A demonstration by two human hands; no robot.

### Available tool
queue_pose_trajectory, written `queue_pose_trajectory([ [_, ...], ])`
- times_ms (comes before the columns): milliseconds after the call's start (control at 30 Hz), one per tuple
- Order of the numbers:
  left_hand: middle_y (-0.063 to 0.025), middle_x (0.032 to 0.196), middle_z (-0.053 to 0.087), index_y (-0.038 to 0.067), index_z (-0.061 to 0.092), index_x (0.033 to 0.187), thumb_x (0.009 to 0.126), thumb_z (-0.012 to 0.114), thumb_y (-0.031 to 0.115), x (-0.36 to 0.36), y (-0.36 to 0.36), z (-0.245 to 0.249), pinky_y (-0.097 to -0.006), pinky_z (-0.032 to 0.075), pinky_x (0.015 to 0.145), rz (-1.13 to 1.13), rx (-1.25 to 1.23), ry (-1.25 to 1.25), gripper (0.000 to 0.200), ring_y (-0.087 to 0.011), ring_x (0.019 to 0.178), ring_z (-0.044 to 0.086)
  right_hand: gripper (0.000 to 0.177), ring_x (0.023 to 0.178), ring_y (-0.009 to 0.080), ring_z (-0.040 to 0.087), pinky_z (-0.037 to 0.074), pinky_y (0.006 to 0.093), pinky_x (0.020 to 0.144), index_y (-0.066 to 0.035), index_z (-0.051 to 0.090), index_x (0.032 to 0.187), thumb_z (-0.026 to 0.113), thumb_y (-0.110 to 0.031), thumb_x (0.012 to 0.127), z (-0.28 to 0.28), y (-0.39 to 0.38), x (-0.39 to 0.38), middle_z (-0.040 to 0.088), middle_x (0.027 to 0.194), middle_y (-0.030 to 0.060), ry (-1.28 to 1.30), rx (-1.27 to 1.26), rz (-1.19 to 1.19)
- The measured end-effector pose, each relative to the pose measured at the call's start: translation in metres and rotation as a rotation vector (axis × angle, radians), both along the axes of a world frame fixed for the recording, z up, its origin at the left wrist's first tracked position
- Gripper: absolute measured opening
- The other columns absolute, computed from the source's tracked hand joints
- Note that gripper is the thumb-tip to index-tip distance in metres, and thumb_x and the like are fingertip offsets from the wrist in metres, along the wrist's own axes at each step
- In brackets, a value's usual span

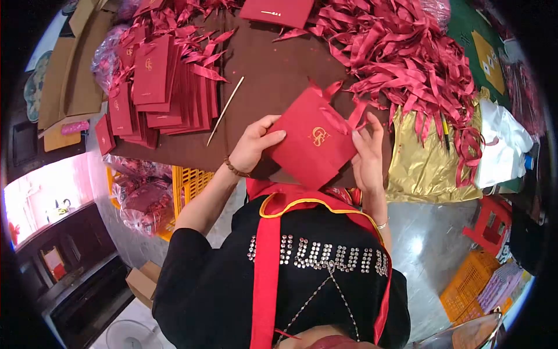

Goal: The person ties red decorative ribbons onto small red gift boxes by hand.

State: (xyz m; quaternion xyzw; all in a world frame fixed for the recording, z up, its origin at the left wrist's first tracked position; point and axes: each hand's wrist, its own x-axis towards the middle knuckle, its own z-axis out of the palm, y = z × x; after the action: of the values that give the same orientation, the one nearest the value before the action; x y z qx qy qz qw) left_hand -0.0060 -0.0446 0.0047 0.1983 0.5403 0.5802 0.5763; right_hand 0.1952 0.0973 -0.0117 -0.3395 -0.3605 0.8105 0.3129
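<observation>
A red paper gift bag point(305, 144) with a gold monogram is held tilted in front of me, over the near edge of the table. My left hand point(254, 144) grips its left corner, thumb on the front face and the other fingers behind. At the right corner, my right hand point(368, 152) is closed around the edge, with its fingertips by the bag's red ribbon handle point(356, 114). What the fingers do behind the bag is hidden. A thin wooden stick point(225, 110) lies on the brown tabletop point(264, 70), left of the bag.
Stacked red bags point(154, 78) fill the table's left side. A heap of red ribbons point(401, 52) covers the right, beside gold wrapping point(421, 163) and white plastic point(504, 145). Another red bag point(278, 10) lies at the far edge. Orange crates point(189, 186) stand below on the left.
</observation>
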Motion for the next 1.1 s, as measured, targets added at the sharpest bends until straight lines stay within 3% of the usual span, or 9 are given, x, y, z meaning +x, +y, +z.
queue_pose_trajectory([
  [67, -0.0057, 0.114, 0.059, -0.001, 0.050, 0.122, 0.089, 0.057, 0.009, -0.004, 0.001, 0.003, -0.0287, 0.043, 0.092, 0.088, 0.055, -0.115, 0.035, -0.0130, 0.103, 0.056, 0.053, 0.102, 0.0156, 0.052, 0.045, 0.0295, 0.087, -0.012, 0.024, 0.138, 0.052, -0.009, 0.093, 0.019, -0.001, -0.003, 0.048, 0.122, 0.0123, -0.200, -0.008, 0.014],
  [200, -0.0043, 0.110, 0.059, 0.000, 0.052, 0.120, 0.087, 0.061, 0.009, -0.030, 0.000, 0.026, -0.0265, 0.043, 0.090, 0.259, 0.186, -0.016, 0.036, -0.0115, 0.102, 0.054, 0.048, 0.093, 0.0182, 0.057, 0.050, 0.0296, 0.078, -0.011, 0.027, 0.138, 0.050, -0.013, 0.095, -0.003, 0.001, 0.010, 0.048, 0.124, 0.0121, -0.071, 0.004, 0.066],
  [333, -0.0041, 0.109, 0.058, -0.004, 0.051, 0.121, 0.083, 0.064, 0.007, -0.084, -0.025, 0.108, -0.0269, 0.044, 0.088, 0.573, 0.141, 0.697, 0.041, -0.0121, 0.099, 0.054, 0.038, 0.092, 0.0181, 0.059, 0.051, 0.0309, 0.078, -0.008, 0.037, 0.131, 0.050, -0.013, 0.095, -0.016, 0.006, 0.013, 0.053, 0.117, 0.0112, -0.048, 0.033, 0.175],
  [367, -0.0045, 0.111, 0.058, -0.005, 0.052, 0.120, 0.083, 0.065, 0.006, -0.092, -0.032, 0.128, -0.0251, 0.045, 0.087, 0.700, 0.207, 0.654, 0.041, -0.0112, 0.099, 0.054, 0.034, 0.092, 0.0179, 0.059, 0.052, 0.0308, 0.078, -0.007, 0.041, 0.128, 0.049, -0.012, 0.095, -0.020, 0.008, 0.014, 0.055, 0.115, 0.0105, -0.046, 0.017, 0.194],
  [400, -0.0047, 0.110, 0.058, -0.005, 0.054, 0.119, 0.083, 0.064, 0.004, -0.107, -0.040, 0.144, -0.0243, 0.046, 0.085, 0.787, 0.181, 0.958, 0.038, -0.0106, 0.097, 0.055, 0.034, 0.092, 0.0179, 0.059, 0.052, 0.0308, 0.078, -0.007, 0.041, 0.128, 0.049, -0.012, 0.095, -0.020, 0.009, 0.014, 0.055, 0.115, 0.0105, -0.027, 0.027, 0.208],
  [633, -0.0116, 0.093, 0.061, 0.008, 0.062, 0.107, 0.080, 0.062, 0.006, -0.162, -0.041, 0.157, -0.0372, 0.046, 0.076, 0.678, 0.027, 2.111, 0.026, -0.0294, 0.087, 0.058, 0.025, 0.087, 0.0157, 0.061, 0.053, 0.0278, 0.075, -0.005, 0.047, 0.119, 0.051, -0.009, 0.094, -0.021, 0.010, 0.015, 0.058, 0.105, 0.0082, -0.037, -0.015, 0.228],
  [833, -0.0119, 0.102, 0.063, 0.007, 0.064, 0.105, 0.080, 0.065, 0.015, -0.164, -0.031, 0.081, -0.0396, 0.045, 0.085, 0.405, -0.453, 2.085, 0.026, -0.0307, 0.098, 0.057, 0.026, 0.086, 0.0156, 0.060, 0.052, 0.0290, 0.077, -0.004, 0.048, 0.118, 0.052, -0.008, 0.093, -0.022, 0.001, 0.023, 0.057, 0.106, 0.0088, -0.025, -0.011, 0.188],
  [933, -0.0059, 0.106, 0.059, 0.014, 0.062, 0.105, 0.081, 0.064, 0.023, -0.163, -0.025, 0.072, -0.0428, 0.040, 0.080, 0.404, -0.315, 2.078, 0.026, -0.0274, 0.103, 0.052, 0.026, 0.087, 0.0168, 0.060, 0.052, 0.0303, 0.078, -0.003, 0.048, 0.118, 0.052, -0.008, 0.093, -0.019, 0.002, 0.022, 0.056, 0.107, 0.0112, -0.085, -0.005, 0.199],
  [1100, -0.0061, 0.103, 0.060, 0.009, 0.064, 0.101, 0.080, 0.064, 0.013, -0.104, 0.032, 0.096, -0.0390, 0.041, 0.081, 0.328, 0.021, 2.004, 0.021, -0.0267, 0.100, 0.054, 0.027, 0.088, 0.0179, 0.060, 0.053, 0.0306, 0.077, -0.002, 0.048, 0.118, 0.053, -0.008, 0.092, -0.018, 0.002, 0.021, 0.056, 0.106, 0.0112, -0.061, 0.001, 0.237],
])
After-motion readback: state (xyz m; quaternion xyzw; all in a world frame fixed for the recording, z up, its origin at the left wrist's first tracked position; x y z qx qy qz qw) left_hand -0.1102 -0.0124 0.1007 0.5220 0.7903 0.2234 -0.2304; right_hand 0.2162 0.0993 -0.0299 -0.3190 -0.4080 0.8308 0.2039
